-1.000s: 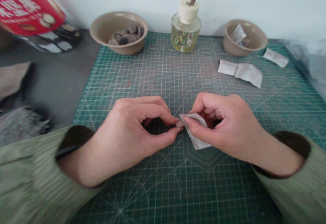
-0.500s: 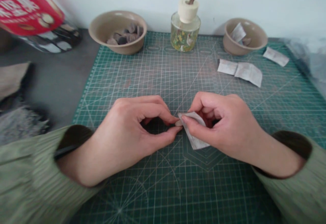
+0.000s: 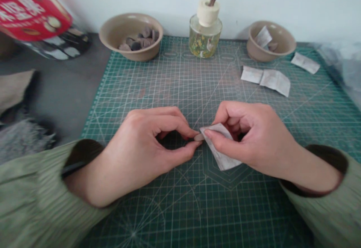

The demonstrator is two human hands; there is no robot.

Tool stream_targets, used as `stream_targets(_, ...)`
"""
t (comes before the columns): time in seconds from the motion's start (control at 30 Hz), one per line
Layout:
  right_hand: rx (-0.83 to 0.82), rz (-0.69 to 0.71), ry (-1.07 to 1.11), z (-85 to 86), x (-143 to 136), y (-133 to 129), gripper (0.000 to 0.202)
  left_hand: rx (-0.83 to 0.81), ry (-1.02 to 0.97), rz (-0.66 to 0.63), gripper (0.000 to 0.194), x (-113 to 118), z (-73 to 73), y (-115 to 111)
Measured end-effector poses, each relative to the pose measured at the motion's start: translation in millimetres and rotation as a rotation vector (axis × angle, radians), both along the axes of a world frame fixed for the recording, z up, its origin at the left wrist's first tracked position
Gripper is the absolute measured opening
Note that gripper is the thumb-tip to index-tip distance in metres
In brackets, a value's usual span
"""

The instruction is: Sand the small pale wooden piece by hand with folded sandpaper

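Small piece is between two hands, with a gray sheet at its end.
The left hand (image 3: 141, 139) pinches the small piece (image 3: 198, 137); the right hand's (image 3: 259, 139) fingers are clamped on the gray sheet (image 3: 224, 159), above the green mat (image 3: 180, 199). It seems a rubbing step; continuing it would call for steady pinches.

On my feed I see loose sage-green fabric left sleeve (image 3: 36, 188) and matching right sleeve (image 3: 335, 218), cuffs wide, dark inside; left cuff finely gathered, thin black strip (image 3: 75, 168) within; left hand (image 3: 141, 142) and right hand (image 3: 251, 139) bare
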State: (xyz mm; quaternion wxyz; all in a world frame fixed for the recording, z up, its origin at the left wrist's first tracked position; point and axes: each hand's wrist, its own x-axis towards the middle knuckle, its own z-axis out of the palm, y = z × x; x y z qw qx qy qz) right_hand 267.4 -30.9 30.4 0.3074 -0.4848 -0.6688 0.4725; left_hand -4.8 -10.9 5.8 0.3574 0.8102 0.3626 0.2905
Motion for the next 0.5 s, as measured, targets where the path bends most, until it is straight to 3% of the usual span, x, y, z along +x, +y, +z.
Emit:
stream_targets(0.17, -0.093, -0.122, 0.09, 5.1, -0.9, 0.0, 0.042, 0.024, -0.006, -0.006, 0.013, 0.1, 0.4, -0.6)
stream_targets(0.37, -0.144, -0.084, 0.085, 4.6, -1.8, -1.2, 0.046, 0.015, 0.002, 0.005, 0.012, 0.2, 0.8, -0.8)
stream_targets(0.5, -0.15, -0.053, 0.076, 2.7, -3.8, -2.5, 0.036, -0.002, -0.02, 0.007, 0.013, 1.0, -0.1, -1.5)
